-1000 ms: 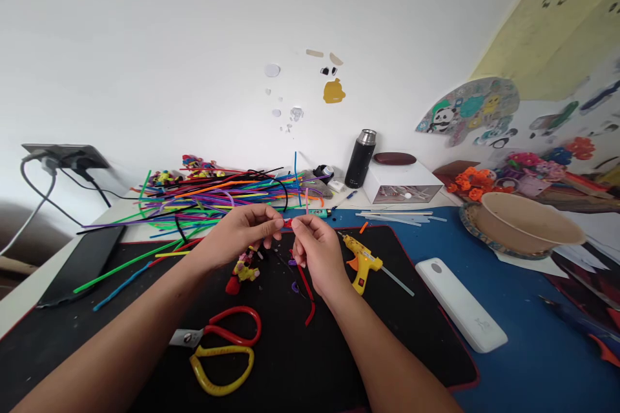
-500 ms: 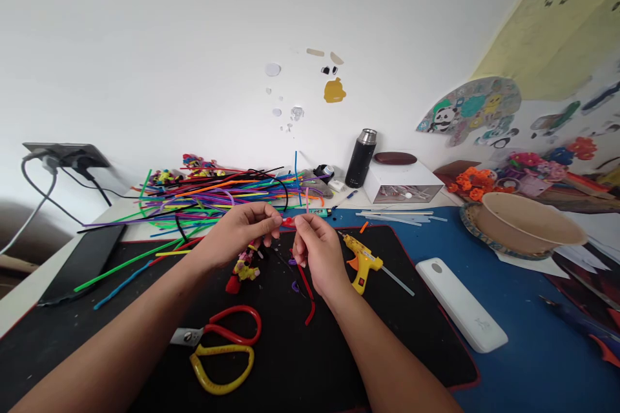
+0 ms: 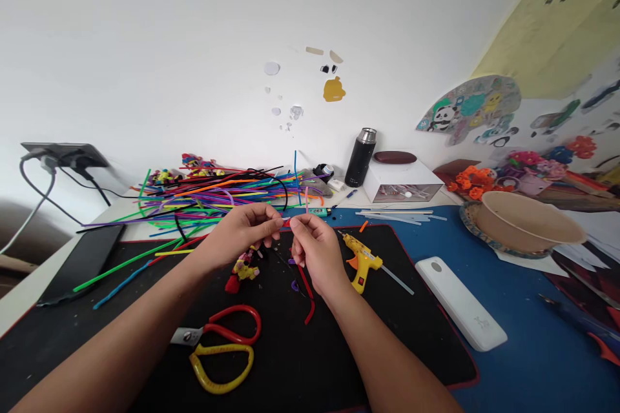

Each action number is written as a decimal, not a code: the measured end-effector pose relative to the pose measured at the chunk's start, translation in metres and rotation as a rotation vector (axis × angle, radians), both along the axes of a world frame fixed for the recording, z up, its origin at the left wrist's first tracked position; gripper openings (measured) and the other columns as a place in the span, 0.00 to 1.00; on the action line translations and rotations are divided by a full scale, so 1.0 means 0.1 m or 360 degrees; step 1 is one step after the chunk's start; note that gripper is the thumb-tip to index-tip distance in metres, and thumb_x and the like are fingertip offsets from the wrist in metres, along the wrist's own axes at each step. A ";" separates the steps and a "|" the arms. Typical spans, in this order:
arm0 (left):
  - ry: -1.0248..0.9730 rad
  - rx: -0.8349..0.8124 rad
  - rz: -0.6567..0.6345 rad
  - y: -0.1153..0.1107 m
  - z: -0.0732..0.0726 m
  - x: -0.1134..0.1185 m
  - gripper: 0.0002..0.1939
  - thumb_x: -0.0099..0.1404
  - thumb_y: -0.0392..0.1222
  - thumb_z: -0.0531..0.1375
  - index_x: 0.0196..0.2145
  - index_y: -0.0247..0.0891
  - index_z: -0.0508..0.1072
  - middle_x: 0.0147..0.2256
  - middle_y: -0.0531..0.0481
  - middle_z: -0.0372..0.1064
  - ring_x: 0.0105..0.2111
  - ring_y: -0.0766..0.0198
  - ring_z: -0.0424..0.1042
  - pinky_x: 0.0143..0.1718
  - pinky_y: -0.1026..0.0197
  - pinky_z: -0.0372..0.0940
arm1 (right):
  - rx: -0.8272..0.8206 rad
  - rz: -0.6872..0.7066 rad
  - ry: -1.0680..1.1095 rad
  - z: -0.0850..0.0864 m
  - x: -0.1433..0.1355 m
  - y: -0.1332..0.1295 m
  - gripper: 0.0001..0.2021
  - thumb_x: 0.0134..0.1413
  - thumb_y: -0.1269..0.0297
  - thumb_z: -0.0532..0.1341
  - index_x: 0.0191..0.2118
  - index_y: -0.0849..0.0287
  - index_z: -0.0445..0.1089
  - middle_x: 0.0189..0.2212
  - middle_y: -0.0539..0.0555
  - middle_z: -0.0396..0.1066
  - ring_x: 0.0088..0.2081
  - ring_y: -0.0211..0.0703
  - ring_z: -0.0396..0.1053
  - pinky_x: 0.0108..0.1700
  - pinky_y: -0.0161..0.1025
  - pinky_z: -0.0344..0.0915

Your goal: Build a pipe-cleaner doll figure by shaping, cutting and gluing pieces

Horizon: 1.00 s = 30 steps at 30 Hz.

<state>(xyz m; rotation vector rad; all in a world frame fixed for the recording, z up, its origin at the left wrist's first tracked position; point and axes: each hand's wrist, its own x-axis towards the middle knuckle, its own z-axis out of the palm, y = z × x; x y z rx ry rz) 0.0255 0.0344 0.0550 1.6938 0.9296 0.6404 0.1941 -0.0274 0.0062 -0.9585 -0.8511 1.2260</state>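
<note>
Between the fingertips of both hands is a small red piece (image 3: 286, 222), mostly covered by the fingers. My left hand (image 3: 252, 229) pinches it from the left, and my right hand (image 3: 317, 245) pinches it from the right; the fingertips nearly meet. Beneath my left hand a small yellow, pink and red figure (image 3: 243, 271) lies on the black mat (image 3: 310, 377). A bent red strip (image 3: 308, 297) and a small purple curl (image 3: 295, 285) lie below my right hand. Scissors (image 3: 225, 352) with one red and one yellow handle rest nearer the front.
A yellow glue gun (image 3: 362, 258) lies right of my right hand, with a white case (image 3: 460, 303) beyond. Many coloured pipe cleaners (image 3: 217, 190) are heaped at the back left. A black bottle (image 3: 361, 158), a white box (image 3: 404, 181) and a beige bowl (image 3: 533, 222) stand behind.
My right fingertips have moved slightly left, closer to my left ones, and less of the red piece shows between them. My left hand has hardly moved.
</note>
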 end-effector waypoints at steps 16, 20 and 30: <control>0.0002 0.0022 0.0041 -0.02 0.03 0.01 0.26 0.62 0.67 0.69 0.33 0.39 0.75 0.28 0.50 0.74 0.24 0.64 0.71 0.20 0.66 0.62 | 0.0018 0.0048 -0.0031 0.00 -0.01 -0.02 0.18 0.56 0.45 0.71 0.36 0.56 0.72 0.16 0.41 0.63 0.15 0.34 0.59 0.18 0.32 0.52; 0.0015 0.0007 0.0028 -0.03 0.04 0.04 0.26 0.61 0.67 0.69 0.32 0.39 0.75 0.26 0.52 0.73 0.22 0.66 0.68 0.19 0.66 0.61 | 0.0033 0.0010 -0.0049 0.00 -0.01 -0.01 0.17 0.57 0.47 0.71 0.34 0.56 0.72 0.15 0.40 0.61 0.15 0.33 0.58 0.18 0.32 0.52; 0.0027 0.0060 -0.0010 -0.03 0.01 0.05 0.28 0.59 0.69 0.70 0.32 0.38 0.76 0.26 0.52 0.73 0.23 0.65 0.70 0.23 0.65 0.63 | 0.0036 -0.0034 -0.0081 0.02 -0.02 -0.02 0.16 0.57 0.49 0.70 0.33 0.56 0.71 0.14 0.40 0.59 0.15 0.34 0.58 0.18 0.32 0.52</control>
